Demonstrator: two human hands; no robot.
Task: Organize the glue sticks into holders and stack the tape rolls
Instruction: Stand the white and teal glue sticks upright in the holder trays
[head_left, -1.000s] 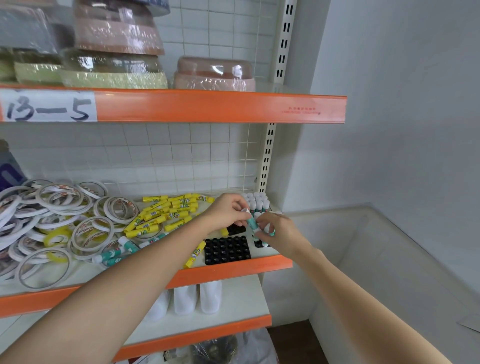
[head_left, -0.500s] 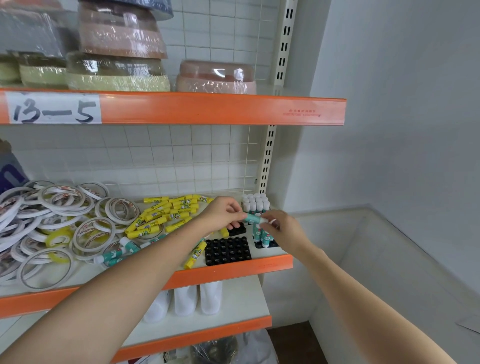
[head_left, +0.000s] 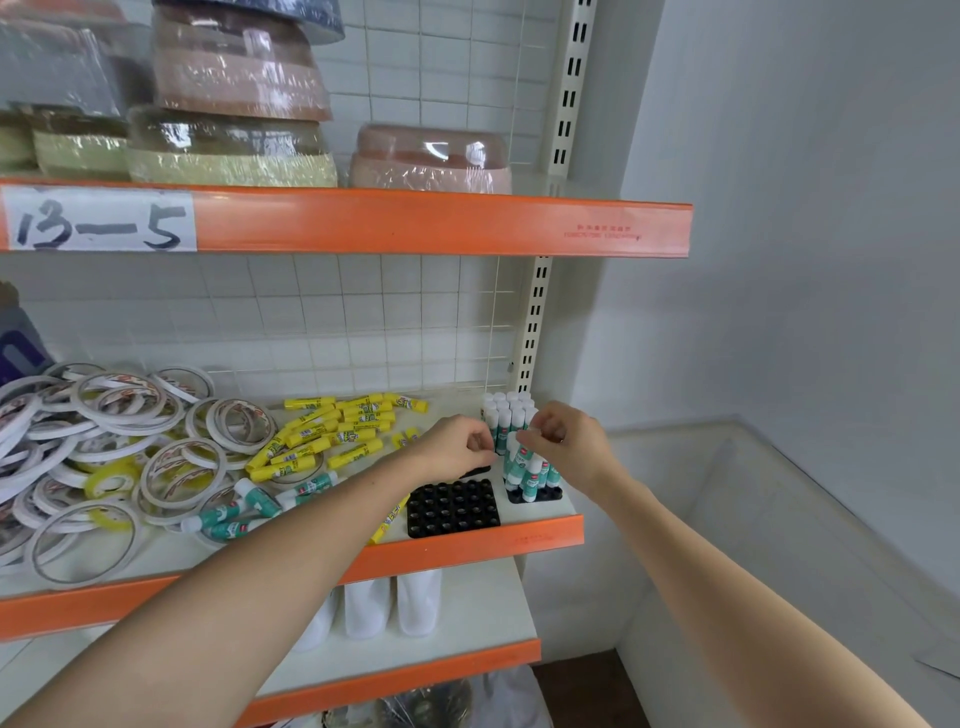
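Note:
My right hand (head_left: 563, 441) pinches the white cap of a teal glue stick (head_left: 513, 462) that stands upright in the small black holder (head_left: 535, 496) at the shelf's right end, among several other teal sticks. My left hand (head_left: 457, 447) hovers just left of it with curled fingers, and nothing shows in them. An empty black holder (head_left: 452, 506) lies in front of my left hand. A full block of teal sticks (head_left: 506, 415) stands behind. Loose yellow glue sticks (head_left: 337, 431), loose teal sticks (head_left: 249, 506) and a heap of tape rolls (head_left: 104, 441) lie to the left.
The orange-edged shelf (head_left: 519, 540) ends at a grey wall on the right. The shelf above (head_left: 415, 228) carries wrapped stacks of wide tape. White bottles (head_left: 389, 603) stand on the lower shelf. One yellow stick (head_left: 387, 522) lies at the front edge beside the empty holder.
The teal stick passed from between both hands into the right hand, which turned it upright and lowered it into the right holder. My left hand let go and stayed close.

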